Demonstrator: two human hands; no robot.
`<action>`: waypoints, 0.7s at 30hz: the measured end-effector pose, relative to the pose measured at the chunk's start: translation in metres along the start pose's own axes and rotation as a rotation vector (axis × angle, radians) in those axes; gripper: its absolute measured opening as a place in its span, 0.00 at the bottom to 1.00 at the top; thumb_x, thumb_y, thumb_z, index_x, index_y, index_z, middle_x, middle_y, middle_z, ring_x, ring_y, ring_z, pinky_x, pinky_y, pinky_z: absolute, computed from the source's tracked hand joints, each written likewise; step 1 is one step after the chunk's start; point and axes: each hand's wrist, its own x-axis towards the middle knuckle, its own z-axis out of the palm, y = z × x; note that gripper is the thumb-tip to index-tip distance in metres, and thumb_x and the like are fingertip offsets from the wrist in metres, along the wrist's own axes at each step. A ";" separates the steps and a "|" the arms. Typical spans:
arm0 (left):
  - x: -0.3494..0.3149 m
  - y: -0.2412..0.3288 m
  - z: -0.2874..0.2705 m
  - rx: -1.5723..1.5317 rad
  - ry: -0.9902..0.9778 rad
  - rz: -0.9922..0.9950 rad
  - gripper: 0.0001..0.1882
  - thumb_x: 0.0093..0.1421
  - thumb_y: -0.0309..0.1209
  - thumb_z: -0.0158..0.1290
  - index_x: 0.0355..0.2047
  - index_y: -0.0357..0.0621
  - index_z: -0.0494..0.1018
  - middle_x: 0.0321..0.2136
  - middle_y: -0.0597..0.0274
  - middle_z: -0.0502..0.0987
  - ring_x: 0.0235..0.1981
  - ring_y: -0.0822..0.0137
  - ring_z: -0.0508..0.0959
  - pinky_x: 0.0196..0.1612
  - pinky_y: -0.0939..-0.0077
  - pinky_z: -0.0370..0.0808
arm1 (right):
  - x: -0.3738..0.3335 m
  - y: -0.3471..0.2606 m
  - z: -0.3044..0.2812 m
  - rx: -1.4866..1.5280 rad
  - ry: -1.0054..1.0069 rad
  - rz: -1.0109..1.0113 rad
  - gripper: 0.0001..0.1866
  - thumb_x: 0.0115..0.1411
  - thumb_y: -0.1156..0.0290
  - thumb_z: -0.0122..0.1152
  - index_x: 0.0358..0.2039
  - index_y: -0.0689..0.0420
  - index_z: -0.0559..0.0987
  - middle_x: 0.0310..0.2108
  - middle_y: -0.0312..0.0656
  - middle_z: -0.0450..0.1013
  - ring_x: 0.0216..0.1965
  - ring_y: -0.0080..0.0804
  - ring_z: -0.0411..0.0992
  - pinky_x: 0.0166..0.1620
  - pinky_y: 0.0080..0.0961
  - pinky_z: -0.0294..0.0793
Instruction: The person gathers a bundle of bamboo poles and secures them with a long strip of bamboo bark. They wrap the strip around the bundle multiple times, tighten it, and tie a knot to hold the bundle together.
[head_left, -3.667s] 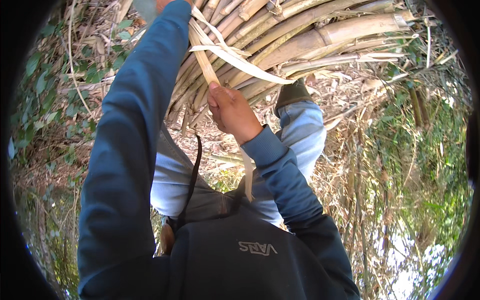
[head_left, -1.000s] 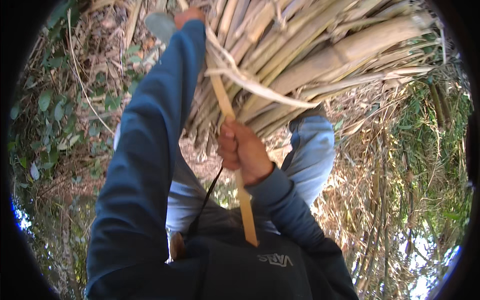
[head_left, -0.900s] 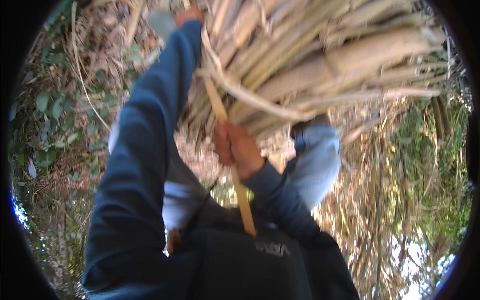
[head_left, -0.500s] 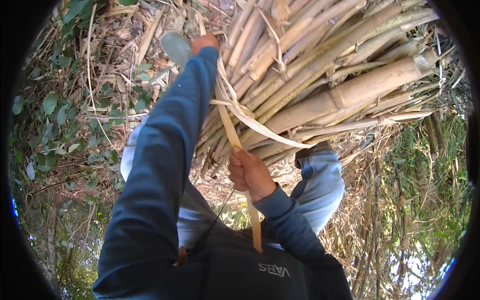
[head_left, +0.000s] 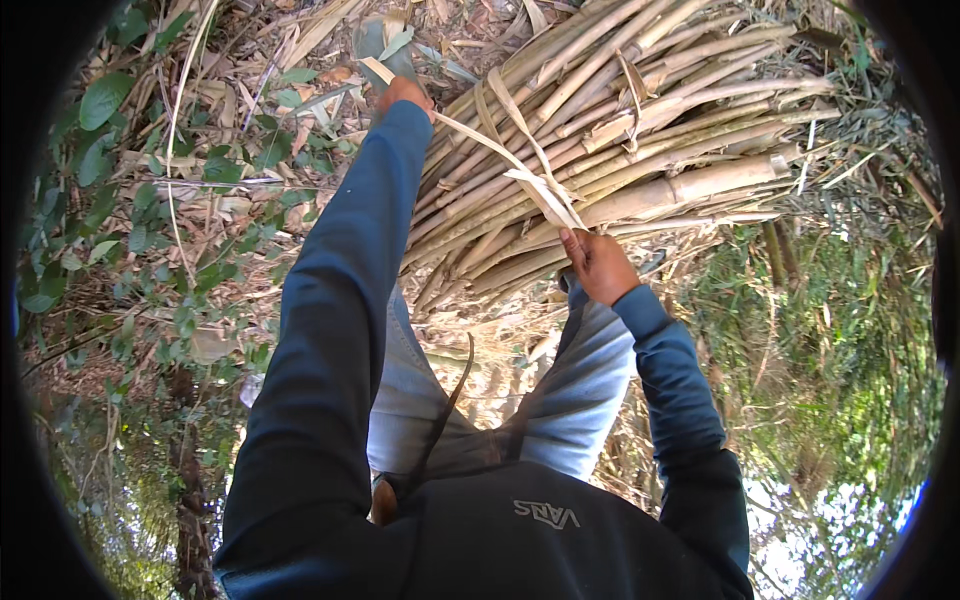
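Note:
A bundle of cut bamboo poles [head_left: 690, 185] lies in front of me, slanting up to the right. Across its top runs a pale bamboo strip [head_left: 480, 138], twisted or crossed near the right hand. My left hand [head_left: 405, 97] is closed around the strip at the bundle's left side, and a short end sticks out beyond the fist. At the near edge of the bundle, my right hand [head_left: 603, 268] pinches the strip's other part between thumb and fingers. Another looped strip [head_left: 520, 115] lies over the poles. The underside of the bundle is hidden.
Dry leaves and stalks cover the ground, with green leafy plants [head_left: 105, 100] at the left. A rounded grey-green object [head_left: 370, 38] is beyond my left hand. Near my waist, a thin dark curved piece [head_left: 455, 395] rises between my legs. Tall bamboo growth stands at the right.
My right hand has moved right and upward, from below the bundle to its near edge, drawing the strip across. The left hand still grips its end. My view has shifted.

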 end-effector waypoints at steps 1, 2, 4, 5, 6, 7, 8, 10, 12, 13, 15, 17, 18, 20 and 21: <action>0.043 -0.041 -0.015 0.347 -0.020 0.209 0.10 0.53 0.27 0.41 0.32 0.33 0.67 0.26 0.57 0.67 0.21 0.61 0.67 0.22 0.67 0.67 | 0.007 -0.005 -0.008 -0.062 -0.049 -0.012 0.25 0.63 0.55 0.39 0.20 0.63 0.70 0.15 0.58 0.66 0.20 0.58 0.66 0.28 0.45 0.66; 0.050 -0.057 -0.018 0.251 -0.075 0.185 0.09 0.54 0.28 0.39 0.30 0.35 0.67 0.24 0.59 0.66 0.20 0.63 0.66 0.21 0.68 0.66 | 0.012 -0.007 -0.015 -0.124 -0.084 0.011 0.24 0.63 0.55 0.39 0.21 0.63 0.71 0.14 0.58 0.66 0.20 0.58 0.66 0.28 0.46 0.67; 0.027 -0.061 -0.020 -0.378 -0.182 -0.113 0.08 0.55 0.29 0.37 0.27 0.38 0.65 0.21 0.63 0.63 0.17 0.68 0.61 0.20 0.72 0.63 | 0.020 -0.008 -0.034 -0.245 -0.143 0.013 0.24 0.62 0.54 0.38 0.23 0.63 0.72 0.17 0.58 0.68 0.22 0.59 0.67 0.30 0.47 0.66; -0.001 -0.055 -0.026 -0.905 -0.206 -0.403 0.09 0.56 0.30 0.37 0.25 0.40 0.64 0.20 0.65 0.61 0.16 0.70 0.59 0.19 0.74 0.61 | 0.022 -0.011 -0.044 -0.285 -0.156 0.039 0.24 0.62 0.54 0.39 0.23 0.63 0.72 0.18 0.58 0.68 0.23 0.59 0.67 0.31 0.46 0.66; -0.025 -0.051 -0.038 -0.881 -0.233 -0.351 0.09 0.56 0.30 0.36 0.24 0.42 0.64 0.18 0.67 0.59 0.15 0.72 0.57 0.19 0.75 0.61 | 0.029 -0.018 -0.054 -0.326 -0.172 0.049 0.24 0.62 0.54 0.39 0.22 0.62 0.71 0.18 0.58 0.68 0.24 0.59 0.67 0.31 0.46 0.66; -0.050 -0.051 -0.051 -0.857 -0.252 -0.303 0.09 0.56 0.31 0.35 0.23 0.43 0.63 0.17 0.68 0.57 0.15 0.73 0.55 0.20 0.76 0.61 | 0.035 -0.023 -0.062 -0.406 -0.217 0.056 0.24 0.61 0.54 0.40 0.23 0.62 0.72 0.19 0.58 0.68 0.25 0.59 0.67 0.32 0.46 0.66; -0.055 -0.056 -0.064 -0.866 -0.255 -0.366 0.10 0.58 0.33 0.35 0.24 0.45 0.63 0.16 0.70 0.55 0.14 0.73 0.53 0.21 0.73 0.62 | 0.044 -0.030 -0.071 -0.490 -0.264 0.052 0.23 0.61 0.55 0.40 0.23 0.62 0.72 0.20 0.58 0.69 0.26 0.58 0.67 0.33 0.46 0.66; -0.067 -0.065 -0.086 -0.859 -0.250 -0.474 0.12 0.60 0.36 0.34 0.24 0.48 0.63 0.14 0.72 0.54 0.13 0.74 0.52 0.23 0.70 0.63 | 0.065 -0.052 -0.084 -0.599 -0.411 0.067 0.21 0.62 0.57 0.39 0.26 0.61 0.72 0.23 0.58 0.69 0.29 0.58 0.67 0.35 0.46 0.65; -0.104 -0.065 -0.101 -0.834 -0.236 -0.556 0.14 0.62 0.39 0.34 0.24 0.50 0.63 0.14 0.73 0.54 0.13 0.74 0.52 0.25 0.68 0.64 | 0.085 -0.069 -0.092 -0.726 -0.472 0.096 0.18 0.62 0.60 0.39 0.33 0.60 0.74 0.30 0.57 0.71 0.34 0.55 0.69 0.39 0.43 0.68; -0.117 -0.072 -0.107 -0.886 -0.264 -0.555 0.16 0.63 0.43 0.35 0.24 0.49 0.63 0.14 0.73 0.55 0.13 0.74 0.53 0.25 0.69 0.65 | 0.103 -0.071 -0.096 -0.847 -0.565 0.021 0.18 0.62 0.60 0.38 0.37 0.59 0.73 0.34 0.56 0.70 0.37 0.53 0.69 0.42 0.41 0.68; -0.162 -0.072 -0.118 -0.921 -0.277 -0.542 0.19 0.62 0.48 0.37 0.23 0.49 0.63 0.14 0.73 0.58 0.14 0.75 0.56 0.25 0.71 0.65 | 0.135 -0.084 -0.101 -0.962 -0.705 -0.032 0.18 0.62 0.60 0.39 0.43 0.58 0.73 0.40 0.56 0.70 0.41 0.49 0.69 0.46 0.38 0.68; -0.220 -0.059 -0.120 -0.898 -0.302 -0.344 0.20 0.61 0.50 0.39 0.22 0.47 0.62 0.14 0.72 0.60 0.14 0.75 0.59 0.24 0.72 0.65 | 0.169 -0.118 -0.099 -1.069 -0.776 0.087 0.21 0.62 0.56 0.41 0.40 0.60 0.75 0.35 0.54 0.72 0.39 0.48 0.71 0.45 0.39 0.68; -0.249 -0.061 -0.115 -0.891 -0.333 -0.174 0.21 0.61 0.50 0.40 0.22 0.46 0.62 0.15 0.72 0.61 0.15 0.75 0.61 0.24 0.73 0.65 | 0.188 -0.123 -0.092 -1.145 -0.832 0.135 0.23 0.61 0.53 0.42 0.36 0.62 0.76 0.31 0.52 0.73 0.36 0.49 0.72 0.43 0.39 0.68; -0.290 -0.060 -0.101 -0.470 -0.319 0.581 0.10 0.59 0.32 0.44 0.23 0.42 0.65 0.19 0.59 0.68 0.18 0.64 0.68 0.26 0.72 0.67 | 0.223 -0.130 -0.072 -1.189 -0.833 -0.023 0.21 0.58 0.53 0.49 0.28 0.61 0.77 0.26 0.51 0.73 0.32 0.47 0.72 0.38 0.39 0.69; -0.303 -0.050 -0.099 -0.352 -0.331 0.777 0.02 0.51 0.20 0.46 0.24 0.41 0.66 0.21 0.54 0.70 0.21 0.59 0.71 0.28 0.68 0.69 | 0.236 -0.136 -0.058 -1.234 -0.809 -0.142 0.20 0.56 0.54 0.53 0.29 0.61 0.77 0.26 0.51 0.74 0.31 0.46 0.73 0.38 0.38 0.70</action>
